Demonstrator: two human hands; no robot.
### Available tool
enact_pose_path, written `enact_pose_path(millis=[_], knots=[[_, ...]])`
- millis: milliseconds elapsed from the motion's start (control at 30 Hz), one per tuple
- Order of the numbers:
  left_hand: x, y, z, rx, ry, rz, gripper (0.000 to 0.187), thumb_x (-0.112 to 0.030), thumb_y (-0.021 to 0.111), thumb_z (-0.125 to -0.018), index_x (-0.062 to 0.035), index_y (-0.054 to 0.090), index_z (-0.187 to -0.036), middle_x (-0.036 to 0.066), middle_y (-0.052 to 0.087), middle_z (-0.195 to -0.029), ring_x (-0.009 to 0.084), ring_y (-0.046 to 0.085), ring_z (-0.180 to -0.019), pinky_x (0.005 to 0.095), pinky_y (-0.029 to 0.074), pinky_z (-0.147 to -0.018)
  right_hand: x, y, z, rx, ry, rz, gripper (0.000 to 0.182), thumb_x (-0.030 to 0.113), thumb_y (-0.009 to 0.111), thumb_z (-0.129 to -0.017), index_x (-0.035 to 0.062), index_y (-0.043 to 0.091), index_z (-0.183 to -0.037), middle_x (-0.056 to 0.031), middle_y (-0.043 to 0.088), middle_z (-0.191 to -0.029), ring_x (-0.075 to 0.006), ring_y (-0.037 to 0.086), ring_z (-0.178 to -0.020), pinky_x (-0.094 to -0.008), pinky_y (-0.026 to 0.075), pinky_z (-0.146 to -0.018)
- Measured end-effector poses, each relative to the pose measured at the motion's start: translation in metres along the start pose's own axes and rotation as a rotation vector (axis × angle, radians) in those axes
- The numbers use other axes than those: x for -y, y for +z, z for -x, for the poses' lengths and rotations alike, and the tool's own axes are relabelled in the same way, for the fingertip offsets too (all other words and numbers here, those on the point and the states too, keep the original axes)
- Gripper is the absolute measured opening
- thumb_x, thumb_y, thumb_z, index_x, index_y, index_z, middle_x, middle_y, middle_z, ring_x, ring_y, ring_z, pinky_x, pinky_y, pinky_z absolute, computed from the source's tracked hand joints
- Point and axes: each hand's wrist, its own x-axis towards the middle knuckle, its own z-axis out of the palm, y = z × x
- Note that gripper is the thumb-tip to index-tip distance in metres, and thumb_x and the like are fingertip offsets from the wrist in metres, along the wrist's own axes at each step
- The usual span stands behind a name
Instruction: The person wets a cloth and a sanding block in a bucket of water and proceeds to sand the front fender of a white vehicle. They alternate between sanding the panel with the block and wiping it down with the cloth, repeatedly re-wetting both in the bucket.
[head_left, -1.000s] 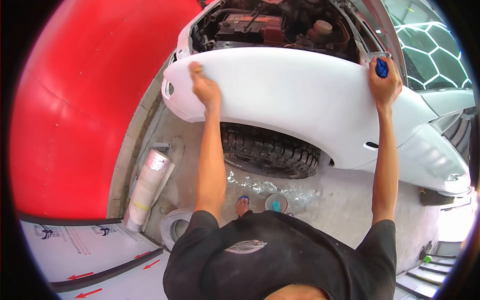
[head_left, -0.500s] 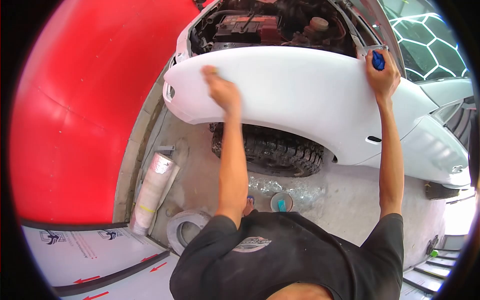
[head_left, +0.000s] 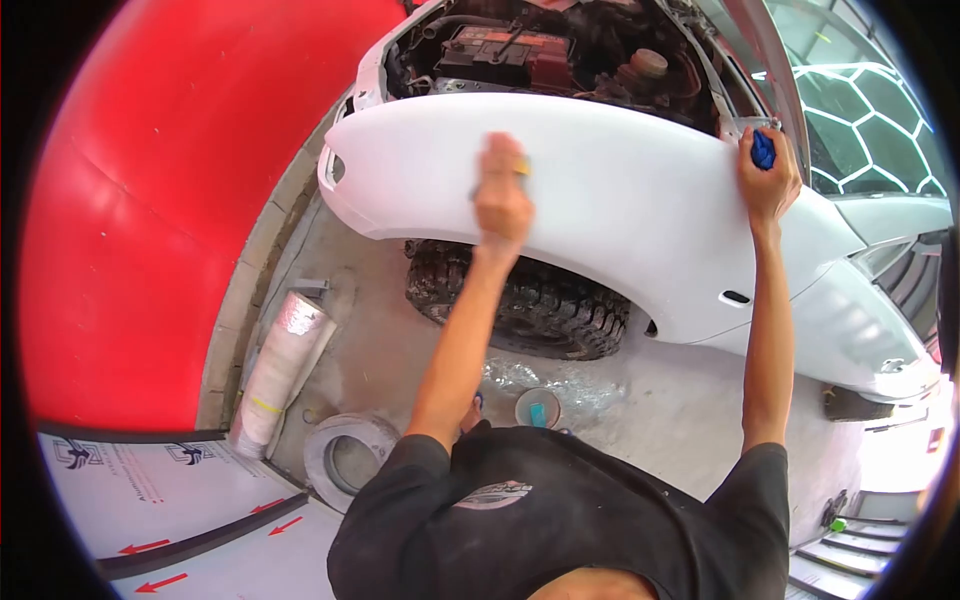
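My left hand, smeared by motion, is over the middle of the white car fender, fingers pointing to its upper edge. A small yellow thing shows at the fingers and moves with them; its kind is too blurred to make out. My right hand is closed around a crumpled blue cloth at the fender's rear upper corner, near the windshield. Above the fender lies the open engine bay with a battery. Under its arch is a muddy tire.
A red car panel fills the left side. On the floor are a wrapped roll, a ring-shaped grey roll and a small bucket with a turquoise thing inside. The white door adjoins the fender.
My left hand has swept right along the fender, from its front end to the middle. My right hand stays at the rear corner with the blue cloth. The view has shifted slightly.
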Motion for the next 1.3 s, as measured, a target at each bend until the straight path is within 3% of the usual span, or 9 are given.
enact_pose_path(millis=[133, 400, 533, 633, 733, 800, 933, 1200, 1300], knots=[[0.106, -0.049, -0.054, 0.011, -0.921, 0.083, 0.044, 0.000, 0.049, -0.105, 0.0025, 0.050, -0.149, 0.026, 0.064, -0.140, 0.0430, 0.060, -0.132, 0.0448, 0.047, -0.115, 0.001, 0.000, -0.001, 0.006, 0.007, 0.013, 0.018, 0.026, 0.080, -0.088, 0.0103, 0.074, -0.094, -0.0083, 0.075, -0.092, -0.0312, 0.074, -0.081, -0.0394, 0.057, -0.073], [0.027, -0.028, 0.039, -0.022, -0.145, 0.001, 0.044, 0.003, 0.049, -0.104, 0.0016, 0.054, -0.147, 0.028, 0.060, -0.145, 0.0442, 0.056, -0.137, 0.0483, 0.041, -0.121, 0.002, -0.002, -0.003, 0.017, -0.015, 0.035, 0.020, 0.027, 0.079, -0.092, 0.0073, 0.074, -0.095, -0.0116, 0.074, -0.086, -0.0307, 0.072, -0.075, -0.0379, 0.056, -0.071], [0.181, -0.062, 0.003, -0.116, -0.930, 0.063, 0.042, -0.005, 0.045, -0.109, -0.0009, 0.051, -0.150, 0.025, 0.058, -0.148, 0.0399, 0.056, -0.139, 0.0449, 0.044, -0.118, 0.005, 0.001, -0.005, -0.006, -0.019, 0.035, 0.020, 0.026, 0.079, -0.093, 0.0072, 0.074, -0.095, -0.0120, 0.073, -0.085, -0.0310, 0.072, -0.075, -0.0382, 0.055, -0.071], [0.145, -0.062, 0.003, -0.076, -1.059, 0.061, 0.042, -0.006, 0.043, -0.110, 0.0003, 0.048, -0.151, 0.025, 0.055, -0.151, 0.0380, 0.053, -0.142, 0.0440, 0.044, -0.118, 0.007, 0.002, -0.004, -0.004, 0.009, 0.046, 0.017, 0.023, 0.078, -0.090, 0.0077, 0.073, -0.096, -0.0126, 0.073, -0.089, -0.0333, 0.071, -0.077, -0.0388, 0.055, -0.072], [0.059, -0.039, 0.061, -0.066, -0.320, 0.028, 0.045, -0.001, 0.046, -0.106, 0.0056, 0.049, -0.151, 0.027, 0.055, -0.151, 0.0441, 0.049, -0.144, 0.0506, 0.035, -0.124, 0.008, 0.002, -0.003, 0.007, 0.015, 0.060, 0.015, 0.021, 0.078, -0.091, 0.0074, 0.073, -0.095, -0.0127, 0.073, -0.088, -0.0331, 0.071, -0.076, -0.0383, 0.055, -0.072], [0.069, -0.044, 0.066, -0.042, -0.283, 0.038, 0.041, 0.000, 0.045, -0.106, 0.0060, 0.055, -0.146, 0.028, 0.057, -0.149, 0.0433, 0.052, -0.142, 0.0485, 0.037, -0.123, 0.008, 0.002, -0.002, 0.011, 0.009, 0.050, 0.015, 0.020, 0.078, -0.092, 0.0064, 0.073, -0.095, -0.0126, 0.073, -0.086, -0.0310, 0.071, -0.076, -0.0376, 0.055, -0.071], [0.244, -0.067, 0.042, -0.130, -0.987, 0.001, 0.042, -0.009, 0.043, -0.109, 0.0025, 0.054, -0.148, 0.025, 0.061, -0.145, 0.0414, 0.060, -0.133, 0.0438, 0.046, -0.114, 0.003, 0.003, -0.003, 0.022, 0.000, 0.068, 0.016, 0.020, 0.077, -0.093, 0.0054, 0.073, -0.096, -0.0120, 0.073, -0.085, -0.0295, 0.071, -0.075, -0.0372, 0.054, -0.070], [0.128, -0.052, 0.088, -0.250, -0.705, 0.079, 0.044, -0.012, 0.042, -0.110, 0.0081, 0.049, -0.149, 0.032, 0.054, -0.149, 0.0424, 0.057, -0.136, 0.0475, 0.046, -0.113, -0.007, 0.009, 0.000, 0.015, -0.031, 0.089, 0.015, 0.019, 0.078, -0.093, 0.0050, 0.074, -0.097, -0.0112, 0.073, -0.086, -0.0264, 0.070, -0.074, -0.0349, 0.054, -0.070], [0.275, -0.071, 0.078, -0.093, -0.963, -0.150, 0.039, -0.010, 0.045, -0.108, 0.0083, 0.059, -0.139, 0.032, 0.064, -0.134, 0.0439, 0.068, -0.117, 0.0469, 0.053, -0.104, -0.007, 0.010, 0.000, 0.005, -0.041, 0.096, 0.014, 0.018, 0.078, -0.093, 0.0047, 0.074, -0.097, -0.0104, 0.073, -0.085, -0.0251, 0.070, -0.074, -0.0345, 0.054, -0.070]])
